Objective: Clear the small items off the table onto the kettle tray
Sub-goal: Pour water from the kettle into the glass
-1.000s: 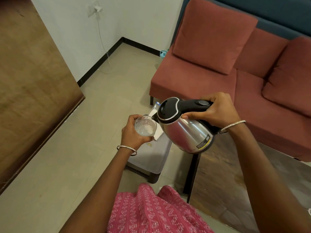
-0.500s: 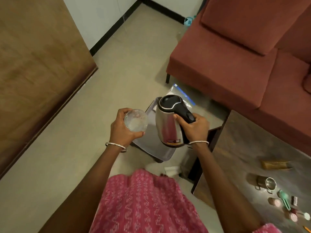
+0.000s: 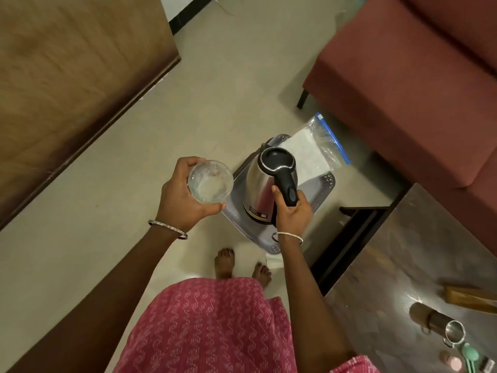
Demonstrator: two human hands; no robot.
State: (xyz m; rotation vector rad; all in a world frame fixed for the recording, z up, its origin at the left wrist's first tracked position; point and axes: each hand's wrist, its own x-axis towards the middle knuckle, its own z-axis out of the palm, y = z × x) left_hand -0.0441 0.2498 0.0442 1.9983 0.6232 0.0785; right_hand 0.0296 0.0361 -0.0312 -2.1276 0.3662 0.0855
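left hand (image 3: 180,200): curled round a clear glass, fingers on its far side and thumb on the near side, holding it mouth-up above the floor. There is a bangle at the wrist.
glass (image 3: 210,181): a clear tumbler in the left hand's grip, seen from above. It has a whitish film inside; whether it holds any liquid cannot be told.
right hand (image 3: 293,214): closed round the lower part of the kettle's black handle, fingers wrapped under it. There is a bangle at the wrist.
kettle (image 3: 265,195): steel body with black lid and handle, upright, just beyond the right hand and just right of the glass. Its base is over the tray, but it cannot be told whether it rests there or hangs just above.
tray (image 3: 320,192): grey plastic, on the floor beneath the right hand, showing on both sides of the kettle.
bag (image 3: 320,146): a clear zip bag with a blue strip and white contents, beyond the kettle, lying partly over the tray's far corner.
table (image 3: 403,265): dark top, to the right of the right forearm, its corner near the tray.
small items: all on the table, well to the right of the right arm — a steel mug (image 3: 454,335), a brown box (image 3: 470,298), a pink round piece (image 3: 455,364) and a green utensil (image 3: 470,355).
sofa (image 3: 416,76): red, beyond and to the right of the right hand.
wooden panel (image 3: 67,90): brown, to the left of the left hand.
feet (image 3: 224,262): bare, on the floor between the two forearms, above a pink patterned garment (image 3: 209,332).
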